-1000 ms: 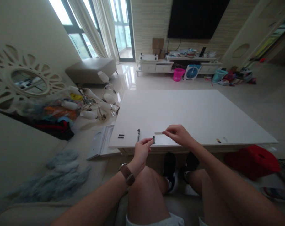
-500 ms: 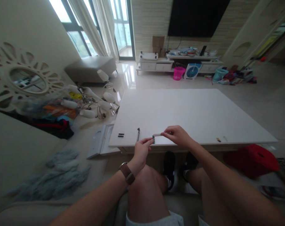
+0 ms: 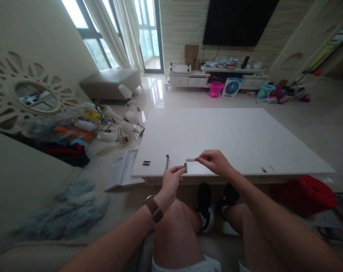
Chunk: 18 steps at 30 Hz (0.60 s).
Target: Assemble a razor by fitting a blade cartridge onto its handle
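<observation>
My left hand [image 3: 171, 181], with a brown-strapped watch on its wrist, pinches a small green and black circuit board [image 3: 185, 168] above the table's near edge. A thin white stick-like tool [image 3: 190, 159] is pinched in my right hand [image 3: 215, 162], its pale end pointing left. That end hovers just above and beyond the board, with a small gap visible. What kind of tool it is cannot be made out. Beside my left hand lies a slim dark pen-like tool [image 3: 167, 162] with a black tip. Further left are two small black strips [image 3: 146, 163].
The white table [image 3: 211, 128] stretches ahead of my knees. Near its right front edge lie a small brown and dark piece [image 3: 263, 169] and a pale sliver [image 3: 271, 168]. A red stool [image 3: 304, 196] stands at the right, an open white box [image 3: 116, 170] at the left.
The white tool has lifted off the board's upper end and shifted slightly right and away. My left hand keeps its pinch on the board.
</observation>
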### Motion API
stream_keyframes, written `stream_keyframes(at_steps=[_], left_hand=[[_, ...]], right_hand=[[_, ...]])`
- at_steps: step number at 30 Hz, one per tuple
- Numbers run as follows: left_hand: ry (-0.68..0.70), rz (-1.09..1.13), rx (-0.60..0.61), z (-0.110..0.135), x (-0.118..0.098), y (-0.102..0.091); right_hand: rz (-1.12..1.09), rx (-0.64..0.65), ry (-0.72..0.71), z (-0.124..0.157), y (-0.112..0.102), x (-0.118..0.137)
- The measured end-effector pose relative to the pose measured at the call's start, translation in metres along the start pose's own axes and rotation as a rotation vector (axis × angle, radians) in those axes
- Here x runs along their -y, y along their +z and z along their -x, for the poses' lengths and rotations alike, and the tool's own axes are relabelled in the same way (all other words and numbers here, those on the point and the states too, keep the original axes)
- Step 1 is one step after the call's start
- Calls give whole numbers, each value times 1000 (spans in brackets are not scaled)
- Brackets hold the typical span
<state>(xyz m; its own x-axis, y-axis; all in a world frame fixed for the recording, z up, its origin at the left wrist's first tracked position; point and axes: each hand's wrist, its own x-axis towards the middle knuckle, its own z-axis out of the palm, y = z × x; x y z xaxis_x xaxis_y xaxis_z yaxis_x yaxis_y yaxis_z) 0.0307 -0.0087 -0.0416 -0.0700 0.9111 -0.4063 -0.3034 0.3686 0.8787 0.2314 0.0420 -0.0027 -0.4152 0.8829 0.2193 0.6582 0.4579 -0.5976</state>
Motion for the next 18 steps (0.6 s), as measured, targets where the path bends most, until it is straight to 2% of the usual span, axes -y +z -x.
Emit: stream_keyframes(at_steps=[2,4,8,11,14,18], left_hand=[[1,1,5,0,0,0],[1,-3,5,1,0,0],[3,-12,10,2,-1,0],[-5,-10,13,1,-1,0],[-9,-10,5,0,2,-1],[-12,-11,-1,-1,3,-1]], right_hand=[[-26,88,-37,1,-1,0],[-3,119,-35,1,-2,-2],[44,-33,30,0,-4,-5],[-6,41,-11,1,-3,-2],[39,120,-36,1,-1,2],[125,5,-3,1,-1,2]])
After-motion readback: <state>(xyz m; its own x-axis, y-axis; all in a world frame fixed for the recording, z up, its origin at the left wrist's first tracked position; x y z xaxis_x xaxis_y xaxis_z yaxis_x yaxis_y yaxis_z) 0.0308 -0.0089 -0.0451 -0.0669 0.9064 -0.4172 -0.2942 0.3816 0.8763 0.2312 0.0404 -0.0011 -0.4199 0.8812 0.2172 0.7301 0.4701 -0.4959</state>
